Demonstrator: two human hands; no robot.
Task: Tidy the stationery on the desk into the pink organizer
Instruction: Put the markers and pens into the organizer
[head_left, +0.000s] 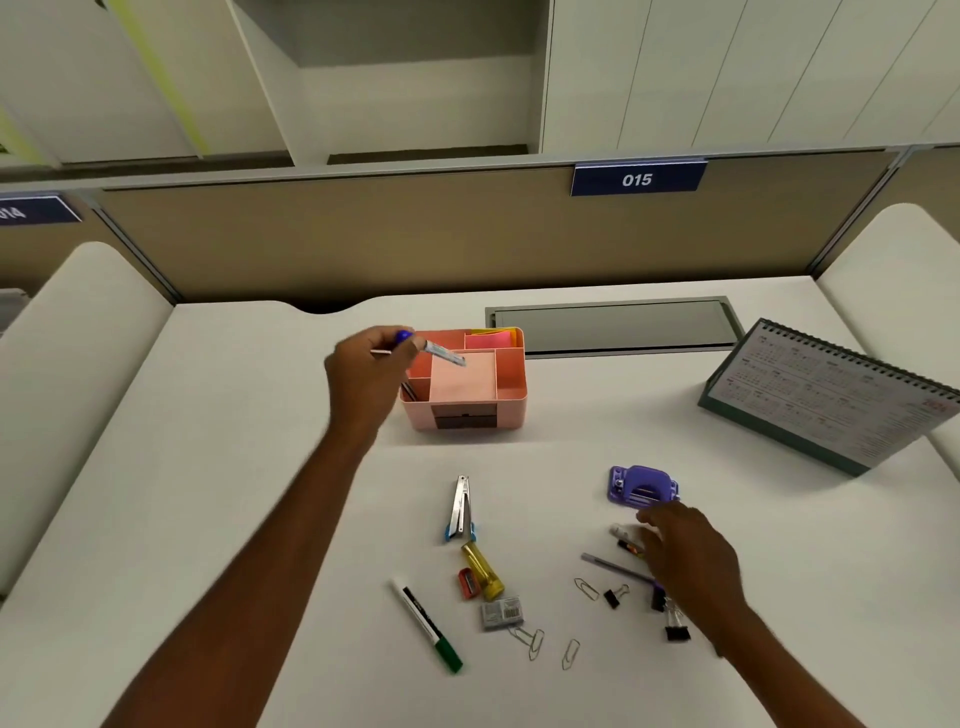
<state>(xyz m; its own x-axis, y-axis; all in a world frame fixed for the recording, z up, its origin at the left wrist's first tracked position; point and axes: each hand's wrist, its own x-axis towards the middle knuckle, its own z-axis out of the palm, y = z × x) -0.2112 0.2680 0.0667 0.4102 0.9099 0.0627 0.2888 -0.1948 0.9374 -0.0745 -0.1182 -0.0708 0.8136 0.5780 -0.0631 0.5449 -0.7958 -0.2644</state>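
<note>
White desk (249, 467) fills most of what you see, and its back edge meets a brown wall (415, 234) with a blue sign (638, 179) that reads 015. A grey flap (613, 325) sits flat in the desk near that edge. The pink organizer (511, 389) stands in the middle, well back from you. Your left hand (363, 374) is wrapped around a blue-capped pen (441, 354), held tilted over the organizer's left side. Your right hand (685, 551) reaches low with its fingers spread out over a small marker (623, 538), just below the purple hole punch (644, 486). A stapler (460, 509), a green marker (426, 623), an eraser (501, 613), paper clips (535, 642) and binder clips (615, 595) lie near you, between your arms. A calendar (831, 400) stands by the right edge. Wide white desk stretches left of your left arm.
</note>
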